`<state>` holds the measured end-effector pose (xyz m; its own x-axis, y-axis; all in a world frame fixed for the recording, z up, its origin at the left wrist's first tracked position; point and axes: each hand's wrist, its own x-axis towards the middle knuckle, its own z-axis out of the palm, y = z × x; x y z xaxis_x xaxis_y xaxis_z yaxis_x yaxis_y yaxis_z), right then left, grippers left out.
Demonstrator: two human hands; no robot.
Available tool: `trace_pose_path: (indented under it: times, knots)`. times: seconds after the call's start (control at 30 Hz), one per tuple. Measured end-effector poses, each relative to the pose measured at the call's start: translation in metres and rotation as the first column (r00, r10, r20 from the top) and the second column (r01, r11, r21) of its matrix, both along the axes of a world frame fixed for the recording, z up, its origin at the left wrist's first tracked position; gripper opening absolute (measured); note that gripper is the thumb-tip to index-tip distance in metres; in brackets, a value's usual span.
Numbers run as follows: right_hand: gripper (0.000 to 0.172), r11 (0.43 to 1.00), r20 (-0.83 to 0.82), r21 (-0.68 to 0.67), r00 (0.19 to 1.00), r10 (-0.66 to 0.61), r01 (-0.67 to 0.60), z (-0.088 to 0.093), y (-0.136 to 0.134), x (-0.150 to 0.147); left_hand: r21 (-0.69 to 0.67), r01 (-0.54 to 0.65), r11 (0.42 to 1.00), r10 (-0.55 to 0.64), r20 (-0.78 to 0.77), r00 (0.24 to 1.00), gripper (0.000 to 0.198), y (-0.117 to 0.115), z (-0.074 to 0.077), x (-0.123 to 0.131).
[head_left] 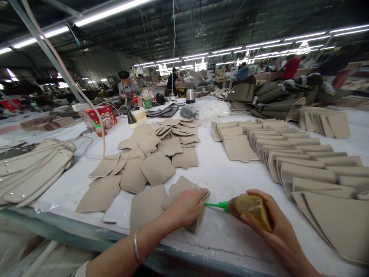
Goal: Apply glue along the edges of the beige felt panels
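Right grip point(273, 219) is wrapped around an amber squeeze bottle point(249, 209), tipped nearly flat, green nozzle point(220, 206) pointing left with its tip at the edge of the work panel point(180, 188). Left grip point(188, 206) bears down on that beige panel near the front of the counter point(219, 179); can't tell if it's pinching or just pressing. Step in hand reads as applying liquid, likely adhesive, along the panel edge; no bead I can make out. Next move calls for a light, even squeeze, tip tracking the edge, left fingers clear of it. Just beyond: loose pile of beige panels point(157, 168). Right: overlapping row of folded panels point(307, 173). Far left: riveted cream strips point(37, 173). Farther back: steel kettle point(190, 96), red box point(105, 116).
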<state>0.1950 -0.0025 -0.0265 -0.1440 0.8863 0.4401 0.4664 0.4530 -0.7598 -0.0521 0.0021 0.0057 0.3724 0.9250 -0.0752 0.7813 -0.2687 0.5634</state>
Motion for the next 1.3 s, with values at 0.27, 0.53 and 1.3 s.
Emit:
trace_pose_path:
  times: [0.27,0.53,1.3]
  knots:
    - [0.044,0.991,0.026,0.089,0.995,-0.098,0.096,0.001,0.001,-0.001,-0.01,-0.004,1.0,0.005,0.043,0.999,0.046,0.001,-0.002,0.0]
    - [0.043,0.984,0.03,0.146,0.994,-0.103,0.098,0.002,-0.003,-0.002,-0.017,-0.05,0.999,0.051,0.053,0.997,0.049,0.001,-0.003,0.0]
    - [0.05,0.91,-0.257,-0.4,0.966,-0.002,-0.105,0.012,-0.027,-0.015,-0.071,-0.125,0.99,0.133,0.126,0.983,0.05,-0.002,0.0,-0.002]
